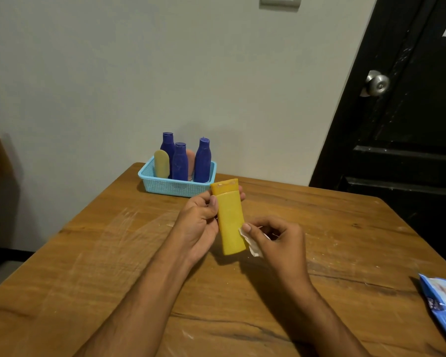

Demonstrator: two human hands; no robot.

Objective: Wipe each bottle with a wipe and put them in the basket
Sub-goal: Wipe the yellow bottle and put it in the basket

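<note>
My left hand (200, 222) grips a yellow bottle (229, 217) above the wooden table, cap end pointing away from me. My right hand (278, 240) pinches a white wipe (252, 244) against the bottle's lower right side. At the table's far edge stands a light blue basket (170, 188). In it stand three dark blue bottles (202, 161), a pale yellow bottle (161, 164) and a pinkish bottle (190, 158) partly hidden behind the blue ones.
A blue and white wipes pack (443, 305) lies at the table's right edge. The wooden table (113, 253) shows pale smears. A black door with a metal knob (377, 83) is at the right, a grey wall behind.
</note>
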